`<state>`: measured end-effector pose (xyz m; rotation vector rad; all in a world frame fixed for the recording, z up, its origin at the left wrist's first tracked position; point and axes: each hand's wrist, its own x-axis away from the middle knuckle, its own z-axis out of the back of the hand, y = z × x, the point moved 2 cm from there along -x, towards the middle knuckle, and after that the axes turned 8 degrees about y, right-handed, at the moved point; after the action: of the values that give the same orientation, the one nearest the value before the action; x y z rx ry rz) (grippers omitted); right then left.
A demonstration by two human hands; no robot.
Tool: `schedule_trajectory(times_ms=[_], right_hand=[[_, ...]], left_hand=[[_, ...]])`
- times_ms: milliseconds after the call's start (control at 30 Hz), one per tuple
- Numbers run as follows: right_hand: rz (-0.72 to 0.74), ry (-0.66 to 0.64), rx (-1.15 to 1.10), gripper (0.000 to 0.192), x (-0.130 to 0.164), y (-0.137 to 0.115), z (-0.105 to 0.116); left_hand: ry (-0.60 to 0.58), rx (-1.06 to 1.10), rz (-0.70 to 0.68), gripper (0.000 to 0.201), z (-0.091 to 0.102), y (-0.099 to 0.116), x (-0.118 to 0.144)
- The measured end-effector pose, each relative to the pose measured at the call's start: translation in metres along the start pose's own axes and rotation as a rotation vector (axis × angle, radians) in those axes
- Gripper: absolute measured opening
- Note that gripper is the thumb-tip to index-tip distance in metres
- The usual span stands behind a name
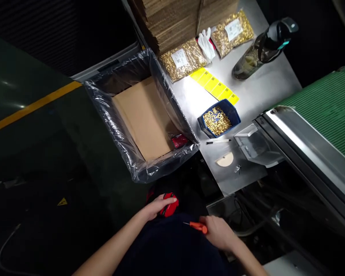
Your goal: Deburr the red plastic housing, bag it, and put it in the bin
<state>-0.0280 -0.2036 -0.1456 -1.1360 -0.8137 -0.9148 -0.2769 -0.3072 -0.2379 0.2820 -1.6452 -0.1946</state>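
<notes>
Close to my body, my left hand is closed around a palm-sized red-and-black object; its exact kind is unclear. To its right, my right hand grips a small screwdriver with an orange handle, its thin metal tip pointing left toward the red object. Ahead of both hands stands a box lined with dark plastic film. Inside it lies a flat cardboard sheet, and a red item in clear wrap sits in the near right corner.
A metal table bears a blue bin of small brass-coloured parts, a pen, yellow labels, two bags of parts, a glove and a bottle. Stacked cardboard stands behind; a green conveyor belt runs right.
</notes>
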Motion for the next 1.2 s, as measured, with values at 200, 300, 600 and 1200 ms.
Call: schedule_trajectory(times_ms=[200, 300, 600, 1200], right_hand=[[-0.204, 0.059, -0.022, 0.020, 0.012, -0.003, -0.040], [-0.217, 0.076, -0.071, 0.021, 0.015, 0.004, -0.034], [-0.207, 0.077, -0.089, 0.032, 0.016, 0.044, 0.005], [-0.124, 0.137, -0.162, 0.031, 0.032, 0.051, -0.007]], left_hand=[[-0.128, -0.286, 0.014, 0.024, 0.021, 0.019, -0.020], [-0.252, -0.396, 0.063, 0.033, 0.023, 0.032, -0.022], [-0.220, -0.950, -0.284, 0.096, -0.017, 0.075, -0.002], [0.094, -0.394, -0.055, 0.086, -0.012, 0.059, 0.000]])
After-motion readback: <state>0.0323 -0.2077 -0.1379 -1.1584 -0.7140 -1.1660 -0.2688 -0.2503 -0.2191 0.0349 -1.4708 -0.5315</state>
